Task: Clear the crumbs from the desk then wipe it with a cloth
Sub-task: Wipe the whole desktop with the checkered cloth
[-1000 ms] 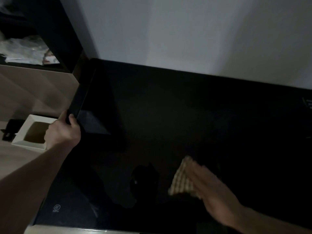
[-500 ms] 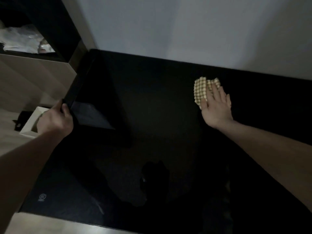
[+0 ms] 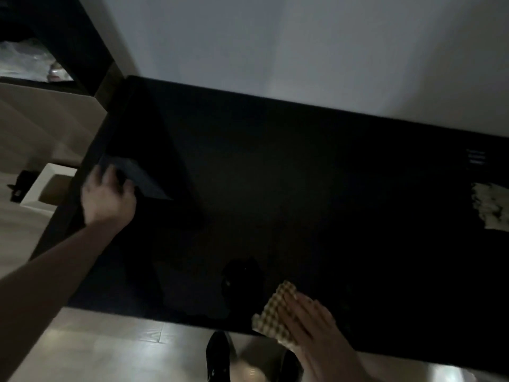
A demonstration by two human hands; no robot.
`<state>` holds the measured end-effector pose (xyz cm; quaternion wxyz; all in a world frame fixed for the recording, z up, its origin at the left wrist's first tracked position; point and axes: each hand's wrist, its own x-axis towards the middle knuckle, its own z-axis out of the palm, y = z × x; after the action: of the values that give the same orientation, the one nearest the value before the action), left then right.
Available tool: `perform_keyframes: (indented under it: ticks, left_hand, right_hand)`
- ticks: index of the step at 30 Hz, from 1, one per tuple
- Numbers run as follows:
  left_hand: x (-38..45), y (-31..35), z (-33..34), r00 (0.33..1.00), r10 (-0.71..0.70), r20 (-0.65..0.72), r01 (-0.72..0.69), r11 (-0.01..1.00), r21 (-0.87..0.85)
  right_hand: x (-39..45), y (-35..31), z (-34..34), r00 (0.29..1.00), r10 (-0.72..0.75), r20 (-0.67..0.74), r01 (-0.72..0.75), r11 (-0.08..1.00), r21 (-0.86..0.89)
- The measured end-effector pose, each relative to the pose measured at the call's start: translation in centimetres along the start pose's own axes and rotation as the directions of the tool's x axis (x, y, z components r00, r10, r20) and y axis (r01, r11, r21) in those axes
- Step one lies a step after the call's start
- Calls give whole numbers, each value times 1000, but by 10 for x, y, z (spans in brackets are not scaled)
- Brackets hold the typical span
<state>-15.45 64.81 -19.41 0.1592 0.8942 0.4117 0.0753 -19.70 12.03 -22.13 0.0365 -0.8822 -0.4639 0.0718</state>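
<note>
The black glossy desk (image 3: 303, 188) fills most of the head view. A yellow checkered cloth (image 3: 271, 310) lies at its front edge. My right hand (image 3: 311, 323) presses flat on the cloth with straight fingers. My left hand (image 3: 107, 194) is blurred and lies over the desk top just inside the left edge, fingers loosely bent with nothing seen in them. No crumbs can be made out on the dark surface.
A white open box (image 3: 52, 186) stands on the floor left of the desk. A pale crumpled thing (image 3: 490, 208) lies at the desk's right edge. A wall runs behind the desk. My black shoe (image 3: 217, 354) shows below the front edge.
My right hand has drawn the cloth from the back of the desk to the front edge. My left hand has left its grip on the left edge and shifted onto the top.
</note>
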Motion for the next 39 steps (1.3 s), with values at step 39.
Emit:
perform_keyframes:
  ticks: [39]
  left_hand:
    - [-249,208,67,929,275,247,-278,960,-20]
  right_hand:
    - [119,226,-76,937,329,120,-343,930,131]
